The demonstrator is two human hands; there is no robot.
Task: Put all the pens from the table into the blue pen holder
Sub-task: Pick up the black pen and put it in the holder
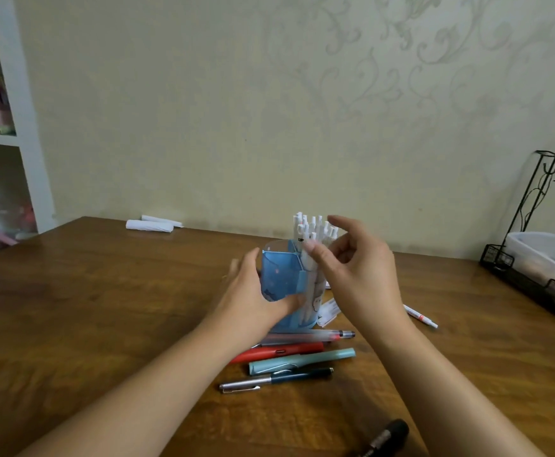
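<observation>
Pens (312, 239), white, stand bunched upright inside blue pen holder (281, 278) on wooden table (104, 308). Left hand (253, 291) cups holder's left side, fingers fairly straight against wall, thumb across its front. Right hand (358, 268) is at holder's right, fingers loosely curled, thumb touching a white pen top; actual grip unclear. In front of holder lie clear pen (306, 338), red pen (279, 352), teal pen (302, 361), dark blue pen (276, 379). Right of holder: white marker (419, 315).
</observation>
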